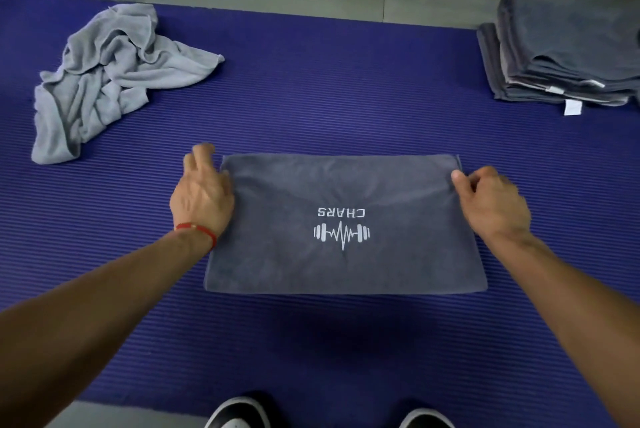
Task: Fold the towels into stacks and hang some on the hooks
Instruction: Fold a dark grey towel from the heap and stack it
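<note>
Two hands are set at the far corners of a dark grey towel (343, 223) that is spread flat at the centre of the frame on a ribbed blue mat (311, 88), its printed logo showing upside down to the wearer. The left hand (202, 192) is laid at the towel's left edge with fingers loosely extended; whether the cloth is pinched under it cannot be told. The right hand (491, 200) is curled, and the upper right corner appears to be pinched between thumb and fingers. Corners are held this way, it is judged, so the layers can be squared or carried over for a further fold. At the upper right of the frame a stack of folded dark towels (561, 56) is kept, probably as the destination for this one. At the upper left a crumpled light grey towel (107, 77) is left waiting, not yet folded. No hooks are seen, and shoe tips show at the bottom edge
</note>
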`<state>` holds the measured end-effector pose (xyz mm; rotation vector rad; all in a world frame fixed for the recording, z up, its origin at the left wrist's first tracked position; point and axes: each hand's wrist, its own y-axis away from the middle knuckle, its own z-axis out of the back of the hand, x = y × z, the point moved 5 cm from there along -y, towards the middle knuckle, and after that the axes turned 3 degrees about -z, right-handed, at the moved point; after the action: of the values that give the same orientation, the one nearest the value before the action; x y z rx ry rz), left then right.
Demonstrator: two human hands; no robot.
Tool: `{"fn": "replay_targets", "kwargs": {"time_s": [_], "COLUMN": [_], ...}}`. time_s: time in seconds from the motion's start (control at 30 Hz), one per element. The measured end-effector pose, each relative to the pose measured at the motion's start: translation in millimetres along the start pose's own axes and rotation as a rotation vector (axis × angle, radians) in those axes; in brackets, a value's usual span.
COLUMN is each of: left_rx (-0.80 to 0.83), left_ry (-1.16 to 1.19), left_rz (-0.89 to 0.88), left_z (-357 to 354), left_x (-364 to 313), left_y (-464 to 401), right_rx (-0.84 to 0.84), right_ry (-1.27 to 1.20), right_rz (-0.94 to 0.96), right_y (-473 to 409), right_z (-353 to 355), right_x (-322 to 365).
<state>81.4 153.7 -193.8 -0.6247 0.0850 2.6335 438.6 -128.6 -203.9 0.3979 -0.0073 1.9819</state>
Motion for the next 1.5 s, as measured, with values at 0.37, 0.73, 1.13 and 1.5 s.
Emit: {"fn": "replay_targets", "kwargs": {"time_s": [0.37, 0.73, 1.13, 1.5], "left_rx": [0.447, 0.558, 0.587, 0.583], "left_ry": [-0.470, -0.504, -0.048, 1.278], "left_rz": [-0.823, -0.783, -0.606, 0.447], "left_z": [-96, -90, -55, 6], "left_x": [-92, -97, -124, -105], "left_y": [100, 99, 85, 48], "right_rx": [0.225, 0.406, 0.513, 0.557], "right_ry": [0.132, -0.736, -0.507, -0.549], "right_rz": [-0.174, -0.234, 0.038, 0.715], "right_y": [12, 31, 44, 146], "right_z": [-11, 3, 46, 22], "right_x": [-6, -7, 33, 197]}}
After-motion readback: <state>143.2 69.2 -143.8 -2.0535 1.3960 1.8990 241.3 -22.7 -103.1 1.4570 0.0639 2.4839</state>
